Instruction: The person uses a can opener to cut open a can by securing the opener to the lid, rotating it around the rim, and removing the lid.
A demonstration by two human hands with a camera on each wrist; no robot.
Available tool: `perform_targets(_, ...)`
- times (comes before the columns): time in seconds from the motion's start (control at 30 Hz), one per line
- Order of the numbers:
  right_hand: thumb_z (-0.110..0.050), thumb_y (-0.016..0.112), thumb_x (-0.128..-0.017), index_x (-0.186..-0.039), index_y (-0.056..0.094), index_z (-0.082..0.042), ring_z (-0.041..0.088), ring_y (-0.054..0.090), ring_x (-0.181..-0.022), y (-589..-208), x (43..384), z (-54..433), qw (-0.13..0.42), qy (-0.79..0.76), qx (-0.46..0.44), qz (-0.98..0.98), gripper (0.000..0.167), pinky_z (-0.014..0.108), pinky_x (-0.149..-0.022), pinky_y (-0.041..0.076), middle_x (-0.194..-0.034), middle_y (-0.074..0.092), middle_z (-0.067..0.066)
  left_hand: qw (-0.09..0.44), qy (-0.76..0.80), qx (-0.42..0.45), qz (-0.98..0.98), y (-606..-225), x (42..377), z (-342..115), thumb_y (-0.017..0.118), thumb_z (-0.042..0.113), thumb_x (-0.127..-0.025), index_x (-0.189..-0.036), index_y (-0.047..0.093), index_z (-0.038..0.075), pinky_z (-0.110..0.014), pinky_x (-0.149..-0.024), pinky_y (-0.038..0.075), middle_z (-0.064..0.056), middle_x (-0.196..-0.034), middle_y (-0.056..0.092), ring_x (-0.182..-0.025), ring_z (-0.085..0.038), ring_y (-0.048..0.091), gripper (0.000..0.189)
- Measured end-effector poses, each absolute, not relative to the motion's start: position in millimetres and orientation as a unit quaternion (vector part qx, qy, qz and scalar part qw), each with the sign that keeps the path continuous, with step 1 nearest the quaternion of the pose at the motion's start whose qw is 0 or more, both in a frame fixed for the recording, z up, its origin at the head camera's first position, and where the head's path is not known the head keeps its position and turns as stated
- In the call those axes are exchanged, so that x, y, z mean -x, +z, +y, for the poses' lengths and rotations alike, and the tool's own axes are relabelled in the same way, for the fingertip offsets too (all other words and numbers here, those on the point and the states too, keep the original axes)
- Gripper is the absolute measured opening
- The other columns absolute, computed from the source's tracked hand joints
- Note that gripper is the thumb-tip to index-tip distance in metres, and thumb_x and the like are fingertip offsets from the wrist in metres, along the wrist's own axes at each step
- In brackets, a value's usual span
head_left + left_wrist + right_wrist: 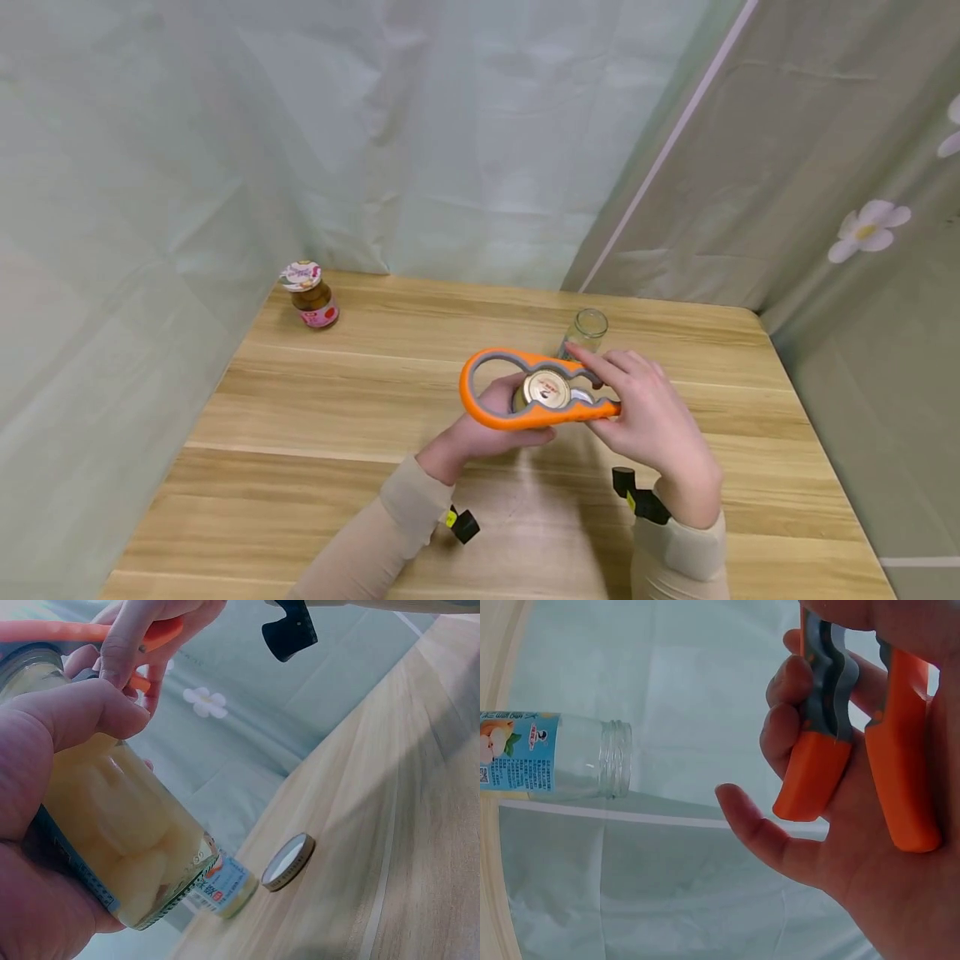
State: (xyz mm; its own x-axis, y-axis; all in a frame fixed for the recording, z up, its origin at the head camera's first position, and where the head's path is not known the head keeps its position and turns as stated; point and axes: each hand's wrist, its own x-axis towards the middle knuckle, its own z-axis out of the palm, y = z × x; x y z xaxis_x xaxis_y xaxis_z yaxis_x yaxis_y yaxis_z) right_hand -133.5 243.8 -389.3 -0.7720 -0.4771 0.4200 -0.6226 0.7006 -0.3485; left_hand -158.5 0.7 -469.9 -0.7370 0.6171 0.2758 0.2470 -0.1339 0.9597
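Left wrist reveals chunks (133,806); fruit — perhaps

Near the far left corner of the desk (315,417), a lidded brown jar (311,298), upright, pink-labelled. Toward the far edge, right of middle, an uncapped clear jar (588,329); just beside, a loose lid (289,862). Beyond that edge, pale curtains (480,158).

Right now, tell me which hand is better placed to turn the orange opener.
Probably the right hand: it grips the orange opener by its handles, while the left hand is busy holding the jar beneath the gold lid.
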Motion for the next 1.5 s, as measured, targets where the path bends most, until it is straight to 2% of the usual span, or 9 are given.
perform_targets(0.2,-0.001,0.082,-0.071,-0.156,0.059,-0.022,0.021,0.062,-0.1,-386.8,131.7,242.0,0.15,0.23,-0.298,-0.914,0.091,0.047,-0.09,0.044,-0.105,0.066,-0.003,0.131,0.668,-0.328,0.655,-467.1,160.2,-1.6,0.082,0.002,-0.088,-0.144,0.06,0.006,-0.038,-0.113,0.047,-0.004,-0.133,0.071,-0.12,-0.02,0.065,0.06)
perform_targets(0.47,-0.005,0.081,-0.074,-0.155,0.059,-0.018,0.023,0.06,-0.098,-383.2,128.1,241.7,0.155,0.218,-0.301,-0.915,0.085,0.049,-0.089,0.044,-0.104,0.066,0.002,0.129,0.662,-0.338,0.657,-466.0,160.5,-0.8,0.081,0.0,-0.087,-0.143,0.06,0.005,-0.039,-0.111,0.048,-0.003,-0.132,0.071,-0.119,-0.019,0.065,0.06)
perform_targets(0.67,-0.009,0.082,-0.075,-0.158,0.056,-0.021,0.023,0.059,-0.096,-381.8,126.4,241.8,0.153,0.217,-0.301,-0.916,0.087,0.048,-0.087,0.045,-0.103,0.064,0.0,0.125,0.652,-0.351,0.66,-463.5,161.6,-1.6,0.082,0.003,-0.088,-0.143,0.061,0.007,-0.035,-0.107,0.05,-0.002,-0.132,0.071,-0.114,-0.017,0.065,0.06)
perform_targets(0.8,-0.01,0.084,-0.076,-0.158,0.056,-0.022,0.021,0.058,-0.095,-381.3,126.0,242.1,0.15,0.223,-0.304,-0.914,0.087,0.047,-0.087,0.047,-0.105,0.064,-0.001,0.143,0.648,-0.393,0.637,-463.0,163.9,-2.0,0.078,0.0,-0.089,-0.154,0.053,0.008,-0.037,-0.112,0.048,-0.002,-0.146,0.064,-0.128,-0.018,0.062,0.07)
perform_targets(0.9,-0.01,0.085,-0.076,-0.157,0.057,-0.023,0.021,0.058,-0.096,-380.8,125.8,242.5,0.149,0.229,-0.309,-0.911,0.087,0.047,-0.089,0.047,-0.107,0.064,-0.001,0.155,0.64,-0.404,0.635,-463.7,164.9,-3.7,0.079,0.001,-0.09,-0.154,0.052,0.006,-0.037,-0.114,0.046,-0.003,-0.147,0.064,-0.131,-0.017,0.06,0.07)
perform_targets(1.0,-0.009,0.086,-0.075,-0.154,0.06,-0.023,0.02,0.058,-0.095,-380.8,125.0,242.8,0.15,0.233,-0.31,-0.91,0.085,0.047,-0.09,0.048,-0.107,0.065,-0.001,0.161,0.641,-0.393,0.639,-464.4,164.5,-6.1,0.08,0.002,-0.09,-0.148,0.056,0.003,-0.037,-0.113,0.046,-0.005,-0.14,0.067,-0.127,-0.017,0.061,0.063)
perform_targets(1.1,-0.01,0.091,-0.075,-0.15,0.065,-0.024,0.017,0.06,-0.092,-381.1,124.7,242.4,0.151,0.237,-0.31,-0.908,0.08,0.043,-0.084,0.051,-0.105,0.066,-0.002,0.179,0.656,-0.394,0.618,-464.2,164.0,-6.8,0.078,-0.003,-0.09,-0.151,0.053,-0.002,-0.04,-0.118,0.043,-0.01,-0.145,0.063,-0.133,-0.02,0.058,0.066)
perform_targets(1.3,-0.008,0.095,-0.072,-0.14,0.073,-0.026,0.008,0.054,-0.073,-382.0,125.7,241.1,0.171,0.242,-0.319,-0.9,0.073,0.029,-0.064,0.049,-0.084,0.059,-0.01,0.187,0.66,-0.398,0.609,-465.9,163.6,-7.5,0.079,-0.001,-0.091,-0.15,0.053,-0.002,-0.04,-0.117,0.043,-0.012,-0.144,0.064,-0.131,-0.02,0.059,0.065)
perform_targets(1.5,-0.013,0.097,-0.071,-0.143,0.071,-0.025,0.013,0.061,-0.084,-382.8,126.2,239.1,0.175,0.238,-0.325,-0.899,0.078,0.036,-0.073,0.052,-0.093,0.065,-0.004,0.198,0.67,-0.396,0.596,-466.8,162.8,-9.9,0.078,0.0,-0.092,-0.149,0.054,0.0,-0.041,-0.117,0.043,-0.008,-0.142,0.064,-0.131,-0.021,0.058,0.062)
